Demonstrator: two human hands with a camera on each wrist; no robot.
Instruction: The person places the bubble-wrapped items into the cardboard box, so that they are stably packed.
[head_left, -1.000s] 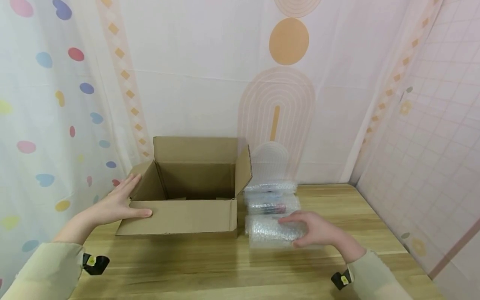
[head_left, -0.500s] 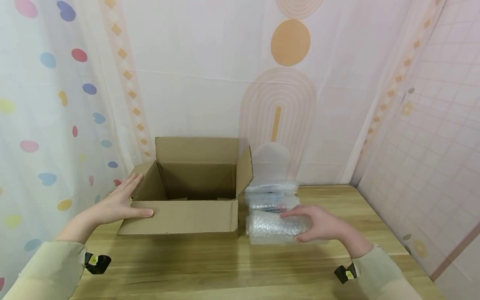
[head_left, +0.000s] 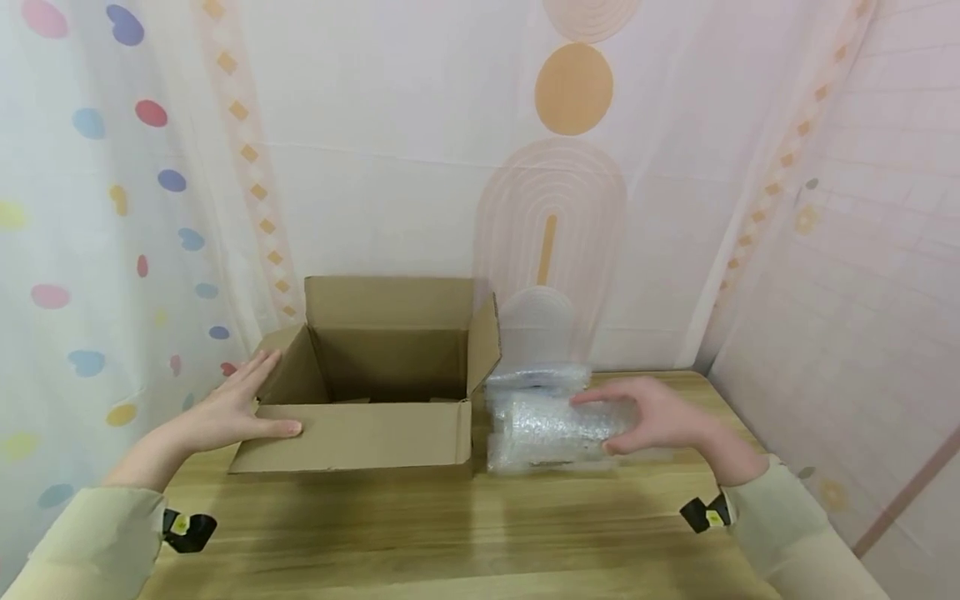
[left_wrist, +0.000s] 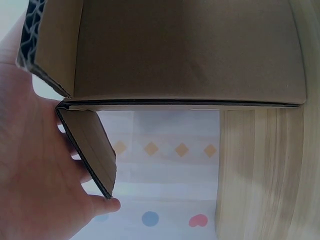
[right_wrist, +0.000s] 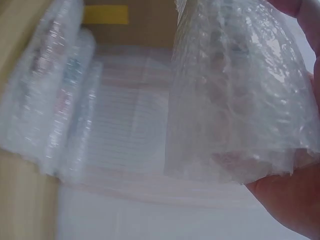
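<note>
An open brown cardboard box stands on the wooden table, its inside dark and seemingly bare. My left hand lies with straight fingers against the box's left flap, thumb on the front flap. My right hand grips a bubble-wrapped bundle from its right end and holds it just above the table, right of the box. In the right wrist view this bundle fills the frame, the thumb below it. What the wrap covers is blurred.
More bubble-wrapped bundles lie on the table behind the held one, also seen in the right wrist view as bundles. Patterned curtains hang close on the left, back and right. Bare table lies in front.
My right hand has lifted the bubble-wrapped bundle off the table, slightly up and away from me. The left hand and the box have stayed put.
</note>
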